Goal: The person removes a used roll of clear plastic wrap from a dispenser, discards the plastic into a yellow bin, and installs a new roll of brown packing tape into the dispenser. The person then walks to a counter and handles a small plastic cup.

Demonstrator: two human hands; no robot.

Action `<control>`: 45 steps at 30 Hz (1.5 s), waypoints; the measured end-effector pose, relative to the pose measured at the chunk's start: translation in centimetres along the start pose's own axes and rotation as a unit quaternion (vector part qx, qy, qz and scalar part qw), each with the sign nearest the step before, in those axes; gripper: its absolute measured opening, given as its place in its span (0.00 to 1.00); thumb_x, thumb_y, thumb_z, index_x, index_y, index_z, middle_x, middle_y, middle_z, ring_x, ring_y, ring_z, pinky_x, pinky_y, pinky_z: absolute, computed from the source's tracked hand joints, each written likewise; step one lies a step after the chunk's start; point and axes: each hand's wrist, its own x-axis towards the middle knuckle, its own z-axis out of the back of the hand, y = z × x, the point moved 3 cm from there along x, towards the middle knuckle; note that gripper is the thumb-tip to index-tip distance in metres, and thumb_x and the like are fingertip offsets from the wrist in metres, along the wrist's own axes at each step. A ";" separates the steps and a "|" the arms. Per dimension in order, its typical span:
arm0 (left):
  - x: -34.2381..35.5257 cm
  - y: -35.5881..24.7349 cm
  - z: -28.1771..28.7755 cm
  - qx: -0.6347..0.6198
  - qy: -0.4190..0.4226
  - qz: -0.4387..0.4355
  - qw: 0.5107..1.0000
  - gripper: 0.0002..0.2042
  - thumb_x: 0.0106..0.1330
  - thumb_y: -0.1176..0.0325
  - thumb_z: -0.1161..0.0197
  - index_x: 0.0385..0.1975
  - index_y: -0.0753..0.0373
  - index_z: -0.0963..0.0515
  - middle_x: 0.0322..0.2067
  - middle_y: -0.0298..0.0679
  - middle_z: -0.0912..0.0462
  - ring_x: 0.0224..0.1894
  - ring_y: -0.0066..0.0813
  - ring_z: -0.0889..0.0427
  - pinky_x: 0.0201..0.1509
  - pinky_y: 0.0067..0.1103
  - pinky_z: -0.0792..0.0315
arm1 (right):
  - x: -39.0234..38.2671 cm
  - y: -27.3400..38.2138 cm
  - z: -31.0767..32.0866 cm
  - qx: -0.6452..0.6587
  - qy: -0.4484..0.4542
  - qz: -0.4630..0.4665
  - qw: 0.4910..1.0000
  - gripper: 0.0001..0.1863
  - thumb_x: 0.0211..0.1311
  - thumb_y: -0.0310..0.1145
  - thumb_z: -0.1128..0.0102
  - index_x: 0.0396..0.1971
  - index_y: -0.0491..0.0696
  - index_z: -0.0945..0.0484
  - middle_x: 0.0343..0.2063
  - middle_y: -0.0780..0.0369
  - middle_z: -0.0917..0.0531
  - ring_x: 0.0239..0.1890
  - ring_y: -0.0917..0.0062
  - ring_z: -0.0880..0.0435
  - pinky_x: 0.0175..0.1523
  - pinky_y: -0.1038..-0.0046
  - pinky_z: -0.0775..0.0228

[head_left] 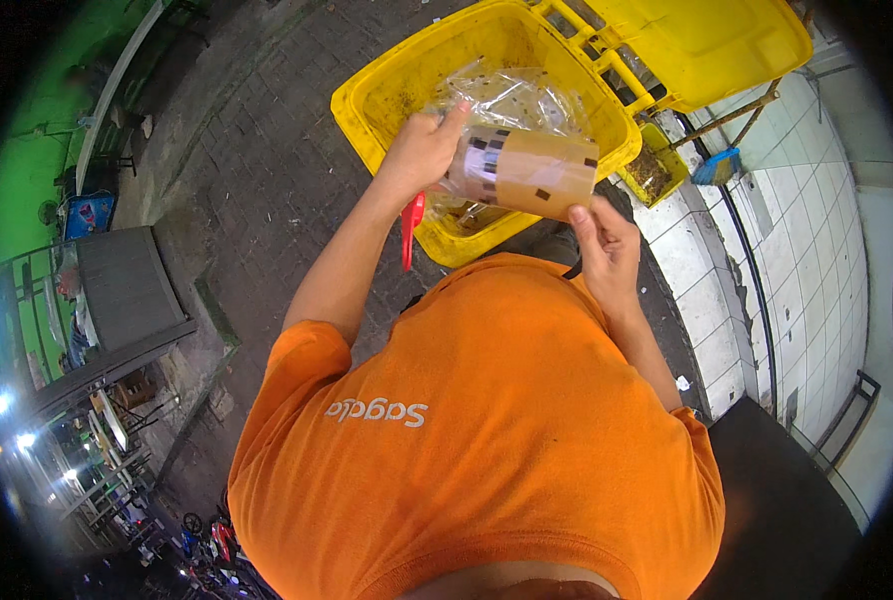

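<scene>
Over an open yellow wheeled bin, both hands hold a tan and silvery cylinder-shaped package lying on its side. My left hand is closed at its left end, thumb up, gripping clear crinkled plastic there. Around the package's lower right end, my right hand is closed, with the thumb on the near edge. Clear plastic wrap with dark specks shows just behind the package, inside the bin mouth; whether it joins the package I cannot tell. A red plastic piece hangs below my left wrist.
The bin's yellow lid is flipped back at the far right. Beside it are a small yellow container with brown debris and a blue broom head. White tiles line the right; grey paving lies left.
</scene>
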 end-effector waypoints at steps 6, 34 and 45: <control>-3.8 -0.1 -1.7 -0.328 0.233 -0.049 0.914 0.26 0.68 0.54 0.34 0.56 0.68 0.27 0.50 0.41 0.19 0.49 0.28 0.20 0.56 0.25 0.27 | 1.8 1.2 1.2 0.022 -0.163 0.071 0.984 0.13 0.75 0.31 0.46 0.44 0.36 0.20 0.34 0.66 0.18 0.37 0.87 0.23 0.44 0.81 0.31; 10.1 5.3 4.5 0.212 -0.115 -0.048 0.969 0.32 0.70 0.39 0.50 0.38 0.68 0.16 0.36 0.59 0.15 0.44 0.57 0.16 0.50 0.41 0.25 | 1.4 0.9 3.8 0.253 -0.173 -0.050 0.951 0.22 0.66 0.36 0.34 0.54 0.39 0.23 0.52 0.60 0.18 0.53 0.76 0.20 0.60 0.72 0.31; 11.0 -1.8 10.6 0.138 -0.094 -0.118 0.979 0.42 0.65 0.30 0.49 0.39 0.74 0.17 0.33 0.52 0.14 0.35 0.41 0.13 0.43 0.32 0.22 | -2.9 -6.6 11.7 0.185 -0.310 -0.237 0.902 0.31 0.69 0.50 0.38 0.48 0.32 0.24 0.41 0.54 0.16 0.41 0.73 0.15 0.48 0.72 0.22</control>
